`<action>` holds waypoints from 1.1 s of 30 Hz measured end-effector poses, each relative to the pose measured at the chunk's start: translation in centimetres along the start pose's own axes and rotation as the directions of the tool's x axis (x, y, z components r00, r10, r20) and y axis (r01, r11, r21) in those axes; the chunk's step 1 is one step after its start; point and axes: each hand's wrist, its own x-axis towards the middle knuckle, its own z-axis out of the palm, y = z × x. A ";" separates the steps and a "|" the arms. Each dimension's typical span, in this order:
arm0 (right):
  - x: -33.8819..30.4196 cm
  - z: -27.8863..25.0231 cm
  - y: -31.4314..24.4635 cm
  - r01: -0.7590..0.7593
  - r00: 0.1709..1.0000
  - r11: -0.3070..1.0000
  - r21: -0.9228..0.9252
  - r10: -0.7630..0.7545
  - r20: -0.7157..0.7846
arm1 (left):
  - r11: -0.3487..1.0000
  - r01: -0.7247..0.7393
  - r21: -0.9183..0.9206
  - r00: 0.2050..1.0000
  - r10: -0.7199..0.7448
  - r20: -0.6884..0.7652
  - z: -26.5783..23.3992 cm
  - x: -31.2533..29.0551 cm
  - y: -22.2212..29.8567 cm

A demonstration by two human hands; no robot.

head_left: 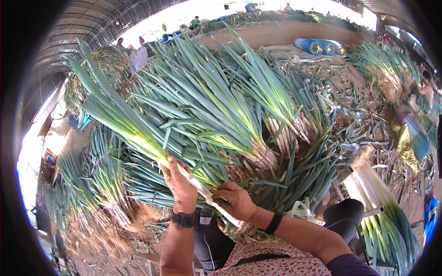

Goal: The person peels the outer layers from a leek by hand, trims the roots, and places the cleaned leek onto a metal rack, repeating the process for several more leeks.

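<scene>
Setting: an open-sided shed with an arched roof (96,20) over an earth floor (115,239) littered with trimmings. Other people work at the far, sunlit end.

Bulk stock: a large heap of leeks (239,106) lies directly ahead, roots toward the person. Smaller bundles (106,184) lie to the left. A stack of trimmed leeks (382,207) lies at the right, white shanks up.

Work item: one leek (133,133) is held above the heap. Its long axis runs diagonally, green leaves up and to the left, white shank down and to the right, ending near the person's lap.

Left hand (181,184): fingers closed around the shank from below, thumb uppermost. This hand sits nearer the leaves.

Right hand (235,200): fingers curled shut on the shank, just beside the left hand, nearer the root end. Both wrists carry dark bands.
</scene>
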 end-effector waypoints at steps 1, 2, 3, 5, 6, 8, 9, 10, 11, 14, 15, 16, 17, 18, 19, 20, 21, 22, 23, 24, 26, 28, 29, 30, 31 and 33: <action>-0.1 0.0 -0.2 -0.002 1.000 1.000 0.002 0.002 0.005 | 1.000 -0.012 0.003 1.000 0.012 -0.014 -0.5 0.4 -0.3; -0.1 -0.1 -0.4 -0.016 1.000 0.988 0.155 0.019 -0.016 | 1.000 -0.023 0.003 0.999 0.023 -0.025 -0.8 0.7 -0.7; -0.1 -0.1 -0.5 -0.026 0.999 0.952 0.305 0.038 -0.034 | 1.000 -0.020 0.001 0.999 0.020 -0.025 -1.0 0.9 -1.0; -0.2 0.2 -0.8 -0.046 0.997 0.941 0.334 0.061 -0.035 | 1.000 -0.027 0.001 0.998 0.027 -0.050 -1.1 1.1 -1.2; 0.1 0.0 -1.4 -0.089 0.996 0.974 0.207 0.093 -0.007 | 1.000 -0.014 -0.011 0.998 0.013 -0.056 -1.1 1.0 -1.2; 0.4 -0.2 -1.5 -0.129 0.992 0.989 0.076 0.128 0.015 | 0.999 0.008 -0.031 0.999 -0.010 -0.047 -0.4 0.4 -1.0; 0.4 -0.3 -1.0 -0.059 0.997 0.998 0.004 0.059 0.058 | 0.998 0.028 -0.054 0.999 -0.030 -0.040 0.0 0.2 -0.9; 0.4 -0.3 -0.6 0.014 0.994 0.998 -0.065 -0.007 0.107 | 0.999 0.010 -0.052 1.000 -0.011 -0.028 0.4 0.1 -1.1; 0.3 -0.3 -0.3 0.013 0.994 0.998 -0.065 -0.006 0.108 | 0.999 0.010 -0.052 1.000 -0.012 -0.029 0.5 0.0 -1.1; 0.0 -0.3 -0.2 0.094 0.995 0.993 0.071 -0.094 0.010 | 1.000 -0.008 -0.022 1.000 0.008 -0.027 0.2 0.3 -1.6; -0.2 -0.4 -0.8 0.079 0.996 0.989 0.127 -0.084 0.037 | 1.000 -0.009 -0.017 0.999 0.008 -0.033 -0.3 0.7 -1.6; -0.3 -0.6 -1.2 0.062 0.995 0.981 0.183 -0.075 0.065 | 1.000 -0.024 0.005 0.998 0.025 -0.053 -0.8 1.0 -1.5; -0.2 -0.7 -1.2 0.061 0.995 0.981 0.184 -0.073 0.061 | 0.999 -0.038 0.025 0.997 0.040 -0.065 -0.9 1.2 -1.4; -0.1 -0.9 -1.1 -0.007 0.998 0.997 0.081 0.001 0.070 | 1.000 -0.023 0.019 0.997 0.024 -0.070 -1.0 1.3 -1.4; 0.0 -1.0 -1.1 -0.074 0.995 0.997 -0.023 0.076 0.072 | 1.000 -0.023 0.021 0.997 0.024 -0.068 -0.9 1.1 -1.4; 0.0 -1.0 -0.8 -0.059 0.996 0.992 -0.112 0.065 0.058 | 1.000 -0.010 -0.002 0.998 0.010 -0.063 -0.5 0.9 -1.5; 0.0 -0.9 -0.5 -0.059 0.996 0.992 -0.112 0.065 0.055 | 1.000 0.002 -0.025 0.998 -0.004 -0.058 -0.2 0.7 -1.6; 0.0 -0.9 -0.2 -0.054 0.994 0.994 -0.092 0.062 0.085 | 1.000 0.002 -0.025 0.998 -0.003 -0.055 0.1 0.6 -1.8; 0.1 -0.8 -0.1 -0.050 0.991 0.996 -0.068 0.058 0.118 | 1.000 0.003 -0.025 0.999 -0.004 -0.037 0.2 0.4 -1.9; 0.2 -0.7 0.0 -0.050 0.991 0.997 -0.066 0.057 0.117 | 1.000 0.004 -0.026 1.000 -0.005 -0.018 0.4 0.1 -2.0; 0.3 -0.6 0.3 -0.055 0.991 0.988 -0.143 0.071 0.109 | 1.000 0.016 -0.022 0.999 -0.017 -0.029 0.8 -0.3 -2.1; -0.3 -0.7 0.4 -0.067 0.972 0.994 -0.089 0.085 0.219 | 0.999 0.032 -0.020 0.999 -0.033 -0.038 0.6 -0.2 -2.5; -0.7 -0.7 0.5 -0.075 0.940 0.997 -0.029 0.080 0.332 | 1.000 -0.001 -0.012 0.999 0.000 -0.049 -0.4 0.5 -2.9; -1.3 -1.1 -0.2 -0.072 0.784 0.997 -0.019 0.068 0.617 | 1.000 -0.030 -0.003 0.998 0.030 -0.063 -1.3 1.1 -2.8; -2.7 -1.7 -1.5 -0.053 0.651 0.994 -0.099 0.110 0.751 | 0.997 -0.067 0.043 0.993 0.071 -0.096 -2.2 1.7 -2.5; -7.4 -3.2 -0.6 -0.163 0.423 0.960 -0.226 0.275 0.863 | 0.998 -0.063 -0.005 0.990 0.062 -0.124 -2.7 2.6 -1.4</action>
